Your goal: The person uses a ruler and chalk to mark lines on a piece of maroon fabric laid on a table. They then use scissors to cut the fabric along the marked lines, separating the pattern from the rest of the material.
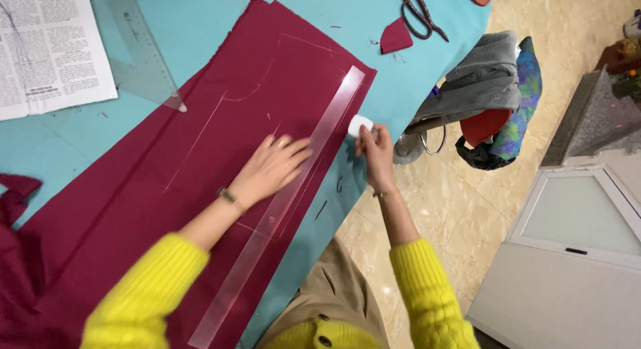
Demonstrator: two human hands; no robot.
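Single head-worn view, looking steeply down from above the wearer's chest onto the turquoise table point(200, 28) and both yellow-sleeved forearms, tilted so the table edge runs diagonally. Close range: left hand point(270, 167) and right hand point(375, 148) near frame centre, tiled floor point(461, 195) filling the right side. No second view, hence no shared area.

At the top left corner of your view, a sheet of printed newspaper point(50, 45) lies flat on the turquoise table point(193, 22). It is a white rectangle covered in dense grey columns of small type, with one edge tucked just beside a clear plastic set square point(143, 58). You have no packages, labels, signs or screens in view.
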